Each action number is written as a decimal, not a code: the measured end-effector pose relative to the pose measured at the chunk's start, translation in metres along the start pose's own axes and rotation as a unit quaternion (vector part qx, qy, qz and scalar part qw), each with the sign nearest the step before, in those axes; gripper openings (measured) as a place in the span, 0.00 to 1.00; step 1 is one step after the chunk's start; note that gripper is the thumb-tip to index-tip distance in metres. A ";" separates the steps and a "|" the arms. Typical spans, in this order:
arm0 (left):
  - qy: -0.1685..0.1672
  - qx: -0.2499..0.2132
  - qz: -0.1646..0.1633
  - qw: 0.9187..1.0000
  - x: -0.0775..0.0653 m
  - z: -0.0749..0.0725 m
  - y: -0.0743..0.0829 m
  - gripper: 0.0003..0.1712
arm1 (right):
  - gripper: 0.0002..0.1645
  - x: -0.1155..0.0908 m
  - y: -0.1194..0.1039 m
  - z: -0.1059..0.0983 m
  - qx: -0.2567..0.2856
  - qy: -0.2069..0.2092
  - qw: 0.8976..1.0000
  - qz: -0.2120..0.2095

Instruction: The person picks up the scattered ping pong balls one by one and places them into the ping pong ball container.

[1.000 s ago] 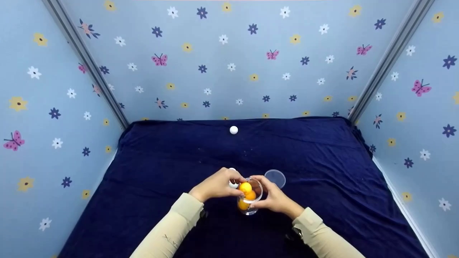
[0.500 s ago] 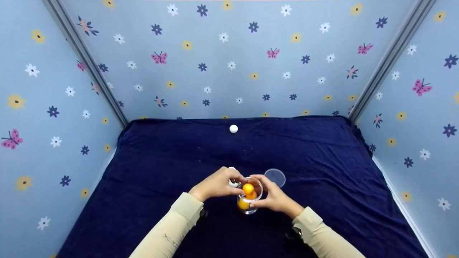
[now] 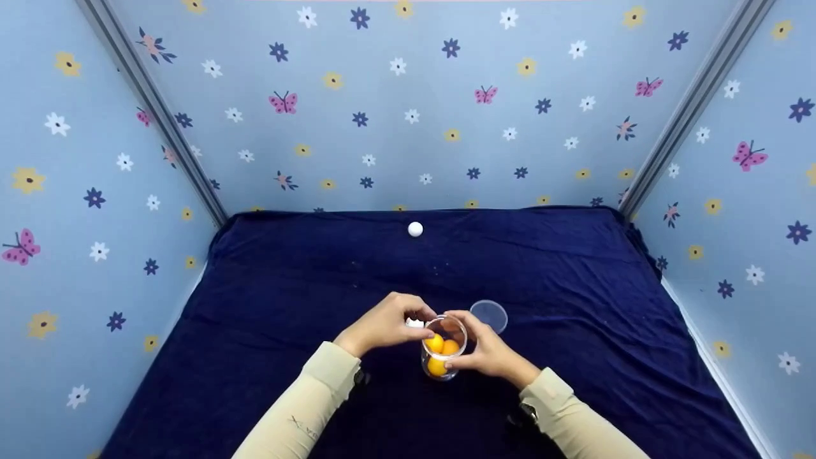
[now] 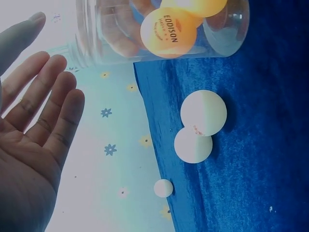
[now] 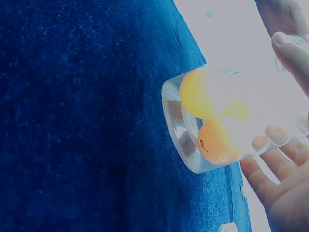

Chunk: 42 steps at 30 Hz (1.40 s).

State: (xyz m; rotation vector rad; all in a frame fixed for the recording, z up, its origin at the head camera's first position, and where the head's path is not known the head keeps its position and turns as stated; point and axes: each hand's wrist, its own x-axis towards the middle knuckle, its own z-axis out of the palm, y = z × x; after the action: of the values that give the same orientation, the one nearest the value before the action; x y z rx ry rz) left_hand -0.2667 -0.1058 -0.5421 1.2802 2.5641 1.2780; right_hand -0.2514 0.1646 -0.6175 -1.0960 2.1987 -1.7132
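My right hand (image 3: 491,352) grips a clear plastic jar (image 3: 444,358) round its upper side, fingers on one side and thumb on the other. Inside sit three orange ping-pong balls (image 4: 169,31); one printed "EDDISON" shows in the left wrist view. At the jar's mouth is my left hand (image 3: 386,325), its fingers relaxed and apart, with nothing in them. Two white ping-pong balls (image 4: 203,113) lie close together on the cloth just beyond the left hand, partly hidden behind it in the head view.
Another white ping-pong ball (image 3: 415,229) rests near the back edge of the dark blue cloth (image 3: 287,274). A clear round lid (image 3: 489,317) lies flat beyond the right hand. Flower-patterned walls (image 3: 408,140) enclose the back and both sides.
The left hand has let go of an orange ball, which dropped from the jar's mouth in among the others. That hand has drawn slightly back; the right hand keeps its hold.
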 end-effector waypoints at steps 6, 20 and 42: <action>0.035 -0.011 -0.008 0.999 -0.001 0.000 -0.001 0.13 | 0.51 0.000 0.000 0.000 0.008 0.000 1.000 0.003; 0.074 -0.043 -0.029 0.996 -0.008 -0.003 -0.013 0.14 | 0.51 0.000 0.001 0.001 0.007 0.006 1.000 0.006; 0.074 -0.040 -0.087 0.993 -0.020 -0.008 -0.032 0.17 | 0.51 0.000 0.000 0.000 0.001 0.005 1.000 0.010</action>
State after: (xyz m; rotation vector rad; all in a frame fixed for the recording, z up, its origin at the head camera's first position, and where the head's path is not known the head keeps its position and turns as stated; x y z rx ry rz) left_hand -0.2778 -0.1352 -0.5644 0.9573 2.6201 1.4752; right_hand -0.2515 0.1647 -0.6174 -1.0631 2.2063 -1.7165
